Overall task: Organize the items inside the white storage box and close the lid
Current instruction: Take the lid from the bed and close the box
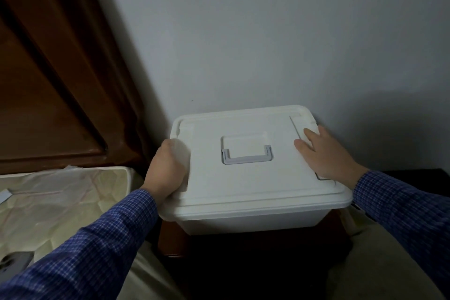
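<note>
The white storage box (248,217) stands on a dark wooden stand against the wall, with its white lid (246,178) lying flat on top. A grey handle (246,154) lies folded in the lid's middle. My left hand (168,168) curls round the lid's left edge, at the side latch. My right hand (323,153) rests on the lid's right side, fingers straight, over the right latch. What is inside the box is hidden.
A bed with a cream quilted mattress (60,204) lies at the left, under a dark brown wooden headboard (48,68). A grey wall (267,31) stands right behind the box. My legs in beige trousers (365,270) flank the stand.
</note>
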The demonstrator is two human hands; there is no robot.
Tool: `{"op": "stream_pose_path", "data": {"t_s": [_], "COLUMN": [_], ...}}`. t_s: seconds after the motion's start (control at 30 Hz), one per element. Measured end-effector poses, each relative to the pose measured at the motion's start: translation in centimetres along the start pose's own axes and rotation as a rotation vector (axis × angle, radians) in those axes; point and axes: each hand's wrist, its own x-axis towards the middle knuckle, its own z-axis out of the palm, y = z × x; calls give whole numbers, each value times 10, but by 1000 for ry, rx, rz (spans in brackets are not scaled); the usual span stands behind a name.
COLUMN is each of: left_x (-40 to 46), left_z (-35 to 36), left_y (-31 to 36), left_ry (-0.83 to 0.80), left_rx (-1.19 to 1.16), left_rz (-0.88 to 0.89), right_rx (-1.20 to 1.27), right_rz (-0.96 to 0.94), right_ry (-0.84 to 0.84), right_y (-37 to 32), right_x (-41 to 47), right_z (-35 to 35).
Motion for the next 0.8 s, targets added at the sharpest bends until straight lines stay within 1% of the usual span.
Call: {"op": "stream_pose_path", "data": {"t_s": [0.03, 0.1, 0.17, 0.2, 0.27, 0.33, 0.4, 0.47, 0.6, 0.7, 0.8], "left_x": [0, -2, -3, -3, -7, -11, -12, -12, -18, -26, -29], "left_z": [0, 0, -1, -3, -4, -5, -6, -4, -3, -5, -5], "left_y": [0, 1, -1, -4, -12, -20, -24, -25, -19, -13, -8], "left_ry": [5, 21, 60, 54, -17, -81, -95, -74, 68, 196, 216], "left_rx": [-35, -82, -106, -131, -250, -371, -428, -443, -336, -181, -45], "left_rz": [-66, -150, -231, -312, -472, -541, -544, -530, -410, -234, -148], "right_rx": [29, 192, 343, 358, 372, 430, 483, 500, 487, 415, 391], "right_rz": [5, 49, 122, 176, 303, 426, 481, 483, 421, 332, 289], "right_ry": [0, 9, 86, 114, 101, 22, -54, -57, 93, 231, 251], "right_y": [0, 0, 1, 3, 8, 14, 17, 17, 14, 10, 8], "right_x": [0, -1, -4, -6, -12, -16, -19, -21, -30, -39, -44], "right_z": [-1, -5, -9, -10, -9, -8, -9, -10, -9, -9, -9]}}
